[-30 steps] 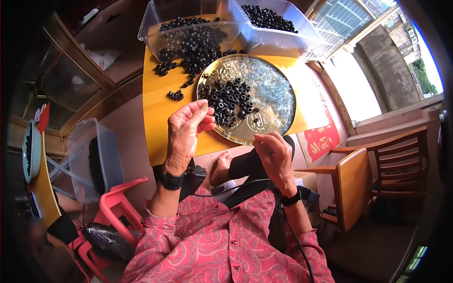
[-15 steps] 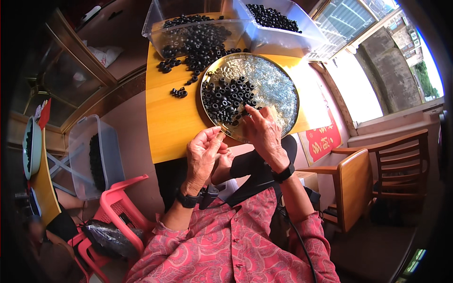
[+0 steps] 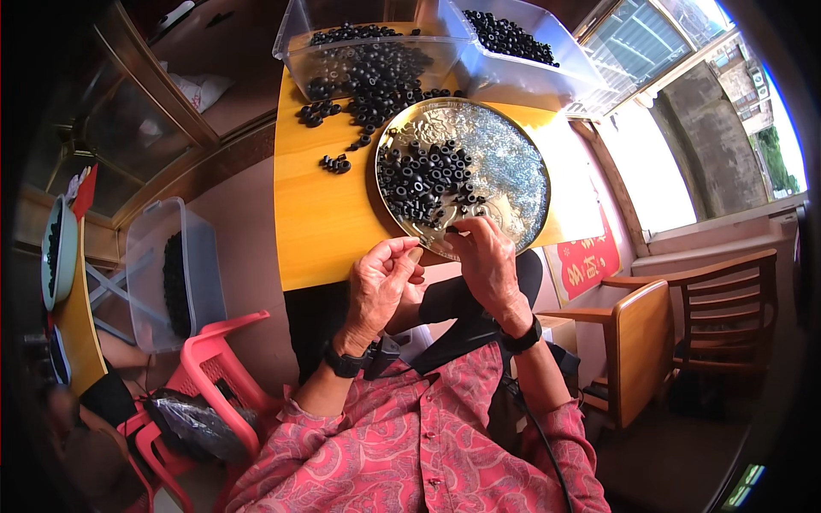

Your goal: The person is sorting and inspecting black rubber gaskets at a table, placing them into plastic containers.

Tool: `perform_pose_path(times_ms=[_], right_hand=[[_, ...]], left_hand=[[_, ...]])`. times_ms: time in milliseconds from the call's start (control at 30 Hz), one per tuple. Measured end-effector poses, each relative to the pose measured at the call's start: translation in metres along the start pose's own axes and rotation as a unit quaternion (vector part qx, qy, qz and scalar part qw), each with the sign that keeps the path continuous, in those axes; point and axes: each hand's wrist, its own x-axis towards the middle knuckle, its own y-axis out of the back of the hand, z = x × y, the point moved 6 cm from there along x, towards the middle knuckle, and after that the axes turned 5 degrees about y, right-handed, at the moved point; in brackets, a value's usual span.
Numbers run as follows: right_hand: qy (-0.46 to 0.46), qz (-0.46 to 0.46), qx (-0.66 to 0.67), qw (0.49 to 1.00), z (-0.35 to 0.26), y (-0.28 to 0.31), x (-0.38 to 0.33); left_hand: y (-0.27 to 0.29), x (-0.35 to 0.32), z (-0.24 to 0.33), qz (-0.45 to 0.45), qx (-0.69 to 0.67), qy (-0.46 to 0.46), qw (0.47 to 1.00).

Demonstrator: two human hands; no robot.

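1. Black bit: seems to be at the fingertips of the R hand, by the near edge of the tray. V. small, partly hidden.
2. R hand: thumb & first finger pressed together, prob. on that bit.
3. L hand: just beside, thumb & first finger tips together. Can't tell what, if anything, is in them.
4. Feel (my guess): bit is light, hard or a bit rubbery, not easy to break. Smooth & round, so it may slip or roll off.
5. Best hold: soft pinch w/ thumb & one finger on the outer sides, hole left free. Many in the pile look like short rings w/ a hole.
6. Pile: on the L part of the tray, bits touching & lying all ways. R part is shiny; can't tell if the sparkle is tiny clear bits or just light.
7. Tray: round, gold rim, raised swirly pics. Looks stiff; rim is the place to grab.
8. Table: yellow, more bits on it, & 2 clear tubs at the back.
9. Writing: red poster on the R has big gold letters. No brand or label I can read on the bits.
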Motion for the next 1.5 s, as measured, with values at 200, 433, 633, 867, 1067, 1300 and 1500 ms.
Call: perform_pose_path(times_ms=[200, 433, 633, 867, 1067, 1300, 1500], right_hand=[[0.045, -0.064, 0.048, 0.996, -0.038, -0.002, -0.016], [0.013, -0.057, 0.091, 0.994, -0.045, -0.001, -0.02], [-0.027, -0.03, 0.101, 0.994, -0.037, 0.006, -0.021], [-0.089, 0.047, 0.045, 0.994, -0.01, 0.022, -0.018], [-0.043, 0.028, 0.011, 0.999, -0.018, 0.011, -0.011], [-0.023, 0.004, -0.011, 1.0, -0.019, 0.0, -0.003], [-0.024, -0.058, -0.055, 0.997, -0.017, -0.01, 0.006]], left_hand=[[-0.014, -0.005, -0.004, -0.054, -0.05, -0.025, 0.997], [-0.013, -0.006, -0.003, -0.075, -0.016, -0.054, 0.996], [-0.008, -0.008, -0.007, -0.076, -0.038, -0.013, 0.996], [0.0, -0.008, -0.011, -0.094, -0.208, 0.098, 0.968], [0.002, -0.005, -0.008, -0.107, -0.293, 0.092, 0.946], [0.003, -0.007, -0.008, -0.114, -0.293, 0.093, 0.945], [0.004, -0.005, -0.01, -0.117, -0.292, 0.088, 0.945]])
